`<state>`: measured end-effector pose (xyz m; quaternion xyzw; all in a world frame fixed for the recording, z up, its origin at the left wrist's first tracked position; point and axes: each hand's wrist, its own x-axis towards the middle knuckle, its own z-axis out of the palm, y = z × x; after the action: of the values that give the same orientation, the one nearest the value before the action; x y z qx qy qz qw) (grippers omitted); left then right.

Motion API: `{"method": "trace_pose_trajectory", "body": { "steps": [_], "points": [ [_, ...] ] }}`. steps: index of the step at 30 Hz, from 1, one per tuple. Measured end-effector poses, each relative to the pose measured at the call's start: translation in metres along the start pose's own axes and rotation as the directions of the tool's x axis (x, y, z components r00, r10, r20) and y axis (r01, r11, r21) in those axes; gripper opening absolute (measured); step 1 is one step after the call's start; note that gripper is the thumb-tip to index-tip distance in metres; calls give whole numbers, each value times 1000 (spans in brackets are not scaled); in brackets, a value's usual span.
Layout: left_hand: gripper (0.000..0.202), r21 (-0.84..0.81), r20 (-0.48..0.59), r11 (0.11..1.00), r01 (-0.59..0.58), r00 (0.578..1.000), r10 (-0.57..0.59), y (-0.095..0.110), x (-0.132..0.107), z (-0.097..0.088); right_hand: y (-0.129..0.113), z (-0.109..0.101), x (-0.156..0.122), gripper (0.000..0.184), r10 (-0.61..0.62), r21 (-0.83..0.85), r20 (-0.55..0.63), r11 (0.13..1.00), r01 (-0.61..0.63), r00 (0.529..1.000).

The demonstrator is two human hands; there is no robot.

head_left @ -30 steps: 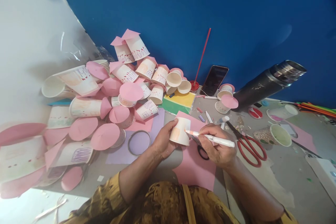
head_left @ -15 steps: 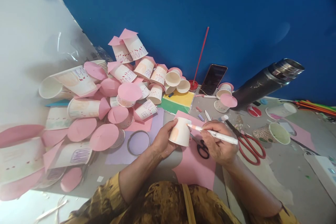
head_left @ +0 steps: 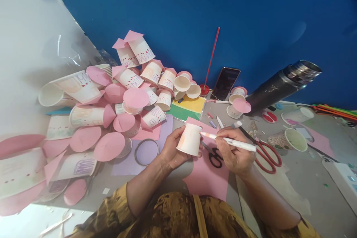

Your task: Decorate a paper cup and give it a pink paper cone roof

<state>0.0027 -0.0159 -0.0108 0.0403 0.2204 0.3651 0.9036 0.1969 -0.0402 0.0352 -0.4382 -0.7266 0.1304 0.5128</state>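
Paper cup point(head_left: 189, 139) is being gripped rim-down by the left hand point(head_left: 171, 150), over the left edge of the pink sheet point(head_left: 209, 182); marker point(head_left: 238, 144) is being pinched by the right hand point(head_left: 235, 154), beside the sheet's right edge. Colouring is seemingly being done; steadiness is being called for next. Cup's white side is being tinted pale peach; tip contact isn't being shown clearly.

Paper cup point(head_left: 189, 140): white, with a pale orange patch. Marker point(head_left: 241, 144): white barrel, orange near the tip. Sleeves point(head_left: 111, 208): mustard yellow, blotched dark brown. Piled cups point(head_left: 142, 51): white, several with purple strokes and red marks. Paper cones point(head_left: 109, 146): plain pink. Large scissors point(head_left: 259, 145): red-handled. Flask point(head_left: 275, 91): black, silver-rimmed. Packet point(head_left: 193, 105): yellow above green. Paper sheets point(head_left: 208, 186): pink and lilac. Table point(head_left: 164, 187): grey. Wall point(head_left: 167, 7): deep blue.
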Motion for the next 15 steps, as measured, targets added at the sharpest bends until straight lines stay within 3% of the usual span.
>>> {"method": "trace_pose_trajectory", "body": {
  "steps": [15],
  "points": [
    [48,-49,-4,999,14,1000,-14,1,1,1,1,1,0,11,-71,45,19,997,70,997]
  ]
}}
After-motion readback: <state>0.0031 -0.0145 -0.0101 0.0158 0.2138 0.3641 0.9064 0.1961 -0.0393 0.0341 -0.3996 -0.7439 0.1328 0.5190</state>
